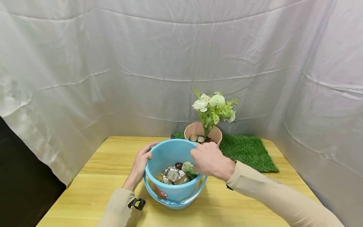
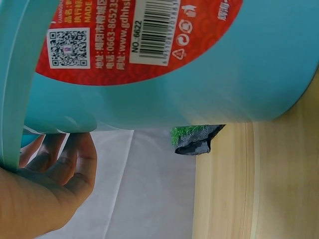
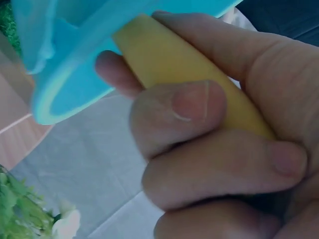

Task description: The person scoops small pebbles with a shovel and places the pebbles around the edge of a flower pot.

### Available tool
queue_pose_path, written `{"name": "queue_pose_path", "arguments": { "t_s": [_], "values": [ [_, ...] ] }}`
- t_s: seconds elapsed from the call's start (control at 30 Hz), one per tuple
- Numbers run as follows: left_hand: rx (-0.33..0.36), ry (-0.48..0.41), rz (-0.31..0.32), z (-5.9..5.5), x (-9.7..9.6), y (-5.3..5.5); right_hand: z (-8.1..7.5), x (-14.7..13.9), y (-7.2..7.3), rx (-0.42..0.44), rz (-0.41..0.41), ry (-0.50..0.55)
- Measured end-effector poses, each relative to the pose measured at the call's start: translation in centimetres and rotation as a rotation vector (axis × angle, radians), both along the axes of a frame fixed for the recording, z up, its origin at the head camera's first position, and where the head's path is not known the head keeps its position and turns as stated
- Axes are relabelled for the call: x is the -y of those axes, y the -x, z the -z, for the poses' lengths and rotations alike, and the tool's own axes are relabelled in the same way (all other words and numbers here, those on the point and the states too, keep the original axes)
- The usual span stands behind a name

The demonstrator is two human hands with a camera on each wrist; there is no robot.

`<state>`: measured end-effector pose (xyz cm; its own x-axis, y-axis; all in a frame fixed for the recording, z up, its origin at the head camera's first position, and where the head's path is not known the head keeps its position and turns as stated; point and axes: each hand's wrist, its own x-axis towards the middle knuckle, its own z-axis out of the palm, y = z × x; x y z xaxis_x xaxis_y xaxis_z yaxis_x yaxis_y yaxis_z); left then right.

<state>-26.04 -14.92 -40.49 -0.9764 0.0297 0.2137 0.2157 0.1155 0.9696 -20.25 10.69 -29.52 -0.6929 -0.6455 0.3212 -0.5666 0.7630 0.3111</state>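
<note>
A light blue bucket [image 1: 175, 197] stands on the wooden table, with its handle hanging down in front. Inside lie many stones [image 1: 173, 175], white, grey, brown and dark red. My left hand [image 1: 141, 162] grips the bucket's left rim; in the left wrist view its fingers [image 2: 75, 164] curl against the side, near a red label [image 2: 149, 40]. At the right rim my right hand [image 1: 212, 160] holds a small shovel by its yellow handle [image 3: 174, 59], fingers wrapped round it. The green blade [image 1: 192, 171] reaches down among the stones.
Behind the bucket, a pink pot [image 1: 195, 128] holds white flowers [image 1: 217, 101], green leaves and a few stones. It stands on a green artificial grass mat [image 1: 249, 153] at the table's back right. A grey curtain [image 1: 141, 63] surrounds the table [image 1: 113, 167].
</note>
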Motion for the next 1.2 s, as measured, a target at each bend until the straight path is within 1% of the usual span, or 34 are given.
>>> {"name": "queue_pose_path", "arguments": {
  "t_s": [0.17, 0.3, 0.47, 0.7, 0.8, 0.93, 1.0, 1.2],
  "values": [
    [-0.005, -0.004, -0.006, 0.3, 0.0, 0.1, 0.0, 0.7, -0.1, -0.077, -0.060, 0.002],
    [-0.014, -0.013, -0.004, 0.2, -0.1, 0.1, 0.1, 1.0, 0.1, -0.091, -0.067, -0.016],
    [-0.004, -0.013, -0.007, 0.2, -0.1, 0.1, 0.6, 0.9, 0.4, -0.085, -0.053, -0.008],
    [-0.002, -0.003, -0.013, 0.2, 0.0, 0.1, 2.3, 0.2, 1.0, -0.054, -0.002, 0.005],
    [0.003, -0.006, -0.013, 0.3, -0.1, 0.1, 2.9, -0.3, 1.3, -0.062, -0.014, 0.033],
    [-0.007, -0.006, -0.017, 0.3, -0.1, 0.1, 3.6, -1.4, 1.6, -0.066, -0.050, 0.106],
    [-0.014, -0.003, -0.017, 0.2, -0.1, 0.1, 3.9, -1.9, 1.8, -0.074, -0.055, 0.132],
    [-0.008, -0.003, -0.020, 0.2, 0.0, 0.1, 4.6, -3.0, 2.4, -0.143, -0.043, 0.172]
  ]
}}
